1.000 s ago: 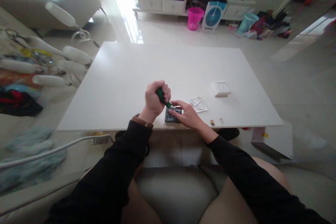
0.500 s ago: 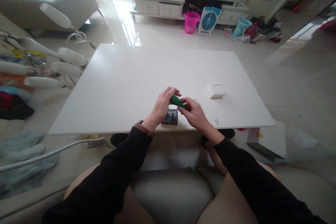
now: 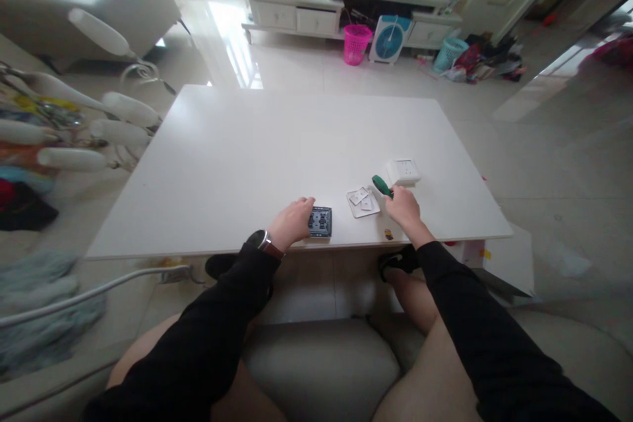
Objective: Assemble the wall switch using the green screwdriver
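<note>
A dark, square piece with a socket-like pattern (image 3: 321, 223) lies by the table's front edge. My left hand (image 3: 293, 223) rests at its left side, fingers bent over that edge, closed on it. Farther right, my right hand (image 3: 404, 209) is closed round a screwdriver's green handle (image 3: 381, 185), which points up and left; its shaft is not visible. Between the hands lies a white square frame (image 3: 363, 204) with small white plates on it. Small brown-yellow bits (image 3: 388, 234), too small to name, lie near the front edge, below my right hand.
A white wall socket on a box (image 3: 404, 171) stands behind my right hand on the white table (image 3: 277, 138). White lamp arms (image 3: 129, 109) reach up to the table's left edge. A pink basket (image 3: 356, 45) and a blue fan (image 3: 390, 39) stand on the floor beyond.
My hands have moved apart. The screwdriver has gone right in my right hand, away from my left, which has come down onto the dark piece. The white frame now shows.
</note>
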A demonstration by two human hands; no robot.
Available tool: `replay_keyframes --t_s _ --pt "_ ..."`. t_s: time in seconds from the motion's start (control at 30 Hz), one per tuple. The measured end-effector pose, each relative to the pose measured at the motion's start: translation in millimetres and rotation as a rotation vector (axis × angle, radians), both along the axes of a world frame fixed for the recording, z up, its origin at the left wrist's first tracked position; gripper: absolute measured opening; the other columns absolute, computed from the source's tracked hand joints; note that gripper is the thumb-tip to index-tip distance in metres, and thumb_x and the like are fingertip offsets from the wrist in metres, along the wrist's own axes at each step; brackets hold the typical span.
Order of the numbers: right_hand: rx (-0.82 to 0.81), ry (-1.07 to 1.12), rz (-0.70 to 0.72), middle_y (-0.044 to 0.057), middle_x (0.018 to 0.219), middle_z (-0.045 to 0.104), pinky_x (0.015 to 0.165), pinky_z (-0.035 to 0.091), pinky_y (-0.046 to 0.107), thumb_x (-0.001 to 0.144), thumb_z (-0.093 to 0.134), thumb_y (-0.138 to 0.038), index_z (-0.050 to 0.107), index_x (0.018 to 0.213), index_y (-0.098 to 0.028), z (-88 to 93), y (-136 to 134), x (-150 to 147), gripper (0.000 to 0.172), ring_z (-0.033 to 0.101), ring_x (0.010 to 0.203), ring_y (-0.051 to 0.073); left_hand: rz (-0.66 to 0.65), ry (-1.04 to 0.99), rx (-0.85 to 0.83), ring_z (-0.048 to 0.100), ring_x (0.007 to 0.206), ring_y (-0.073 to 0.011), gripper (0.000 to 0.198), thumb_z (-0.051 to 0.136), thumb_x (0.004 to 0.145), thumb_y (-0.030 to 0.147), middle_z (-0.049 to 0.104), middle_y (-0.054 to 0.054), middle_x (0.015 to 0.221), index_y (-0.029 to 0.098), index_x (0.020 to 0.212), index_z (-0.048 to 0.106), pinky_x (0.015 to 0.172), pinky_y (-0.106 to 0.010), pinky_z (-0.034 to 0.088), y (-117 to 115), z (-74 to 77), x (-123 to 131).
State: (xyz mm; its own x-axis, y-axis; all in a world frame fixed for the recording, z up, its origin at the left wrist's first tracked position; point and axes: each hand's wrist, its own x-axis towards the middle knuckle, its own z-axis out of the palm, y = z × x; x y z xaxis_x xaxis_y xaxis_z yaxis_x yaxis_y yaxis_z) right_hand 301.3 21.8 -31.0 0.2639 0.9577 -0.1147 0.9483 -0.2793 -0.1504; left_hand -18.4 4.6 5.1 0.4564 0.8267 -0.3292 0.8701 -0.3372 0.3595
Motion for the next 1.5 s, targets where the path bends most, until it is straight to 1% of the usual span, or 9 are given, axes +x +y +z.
replay_keyframes --t_s 0.13,0.27,0.7,0.83,0.9,1.0,1.1,1.33,1.5 --pt "-0.060 -0.038 -0.043 0.018 0.117 0.074 0.081 0.049 0.037 0.099 0.056 -0.032 0.070 0.117 -0.018 -3.9 0 -1 0.027 0.070 0.110 0.033 -0.017 0.003 -0.005 0.066 0.114 -0.0274 0.056 0.083 0.071 0.014 0.068 -0.013 0.122 0.013 0.122 0.060 0.095 -0.032 0.051 3 -4.7 -4" --pt "-0.070 -0.075 -0.005 0.018 0.122 0.073 0.084 0.050 0.036 0.100 0.057 -0.031 0.071 0.115 -0.016 -9.2 1 4 0.025 0.070 0.112 0.031 -0.031 -0.010 -0.006 0.068 0.108 -0.0256 0.047 0.087 0.068 0.015 0.068 -0.010 0.118 0.016 0.110 0.064 0.092 -0.031 0.052 5 -10.2 -6" --pt "-0.039 -0.030 0.007 0.020 0.115 0.073 0.085 0.051 0.040 0.089 0.061 -0.022 0.068 0.120 -0.015 -9.8 1 11 0.033 0.069 0.106 0.034 -0.015 -0.023 -0.015 0.069 0.107 -0.0267 0.043 0.084 0.077 0.017 0.068 -0.011 0.124 0.017 0.114 0.063 0.087 -0.033 0.052 -5 -3.4 5" --pt "0.034 -0.026 0.015 0.021 0.123 0.068 0.091 0.051 0.041 0.087 0.062 -0.025 0.064 0.125 -0.013 -9.5 1 9 0.039 0.064 0.113 0.034 -0.010 -0.020 -0.012 0.070 0.107 -0.0270 0.043 0.084 0.077 0.018 0.067 -0.012 0.124 0.017 0.114 0.062 0.087 -0.033 0.053 -6 -4.8 5" --pt "0.115 -0.024 0.055 0.020 0.125 0.065 0.100 0.050 0.043 0.086 0.063 -0.026 0.064 0.124 -0.012 -9.4 2 5 0.040 0.059 0.119 0.035 -0.014 -0.028 -0.012 0.070 0.108 -0.0271 0.044 0.084 0.077 0.017 0.067 -0.012 0.125 0.017 0.116 0.062 0.088 -0.033 0.053 -6 -6.1 6" --pt "0.226 0.041 0.227 0.017 0.122 0.064 0.110 0.045 0.042 0.088 0.063 -0.028 0.067 0.118 -0.013 -11.1 4 -9 0.033 0.055 0.122 0.033 -0.022 -0.032 -0.017 0.070 0.111 -0.0276 0.046 0.083 0.078 0.016 0.066 -0.013 0.127 0.017 0.118 0.061 0.091 -0.034 0.053 -6 -7.5 7" --pt "0.215 0.134 0.388 0.016 0.120 0.066 0.110 0.045 0.041 0.089 0.065 -0.029 0.068 0.116 -0.015 -15.7 5 -27 0.030 0.056 0.118 0.031 -0.028 -0.029 -0.019 0.070 0.113 -0.0273 0.046 0.083 0.079 0.016 0.066 -0.013 0.128 0.017 0.119 0.060 0.092 -0.034 0.053 -7 -7.2 8" --pt "0.150 0.144 0.397 0.014 0.121 0.069 0.108 0.046 0.039 0.089 0.067 -0.031 0.072 0.108 -0.018 -23.3 4 -48 0.024 0.059 0.115 0.029 -0.029 -0.004 -0.015 0.070 0.115 -0.0277 0.046 0.081 0.081 0.017 0.064 -0.013 0.135 0.018 0.121 0.058 0.091 -0.033 0.054 -12 -2.5 11" --pt "0.243 0.225 0.397 0.014 0.115 0.074 0.110 0.044 0.042 0.098 0.053 -0.031 0.074 0.101 -0.018 -13.0 7 -50 0.025 0.061 0.115 0.028 -0.029 0.004 -0.019 0.069 0.118 -0.0303 0.051 0.080 0.081 0.017 0.064 -0.015 0.137 0.017 0.126 0.057 0.092 -0.036 0.054 -13 -0.9 10"
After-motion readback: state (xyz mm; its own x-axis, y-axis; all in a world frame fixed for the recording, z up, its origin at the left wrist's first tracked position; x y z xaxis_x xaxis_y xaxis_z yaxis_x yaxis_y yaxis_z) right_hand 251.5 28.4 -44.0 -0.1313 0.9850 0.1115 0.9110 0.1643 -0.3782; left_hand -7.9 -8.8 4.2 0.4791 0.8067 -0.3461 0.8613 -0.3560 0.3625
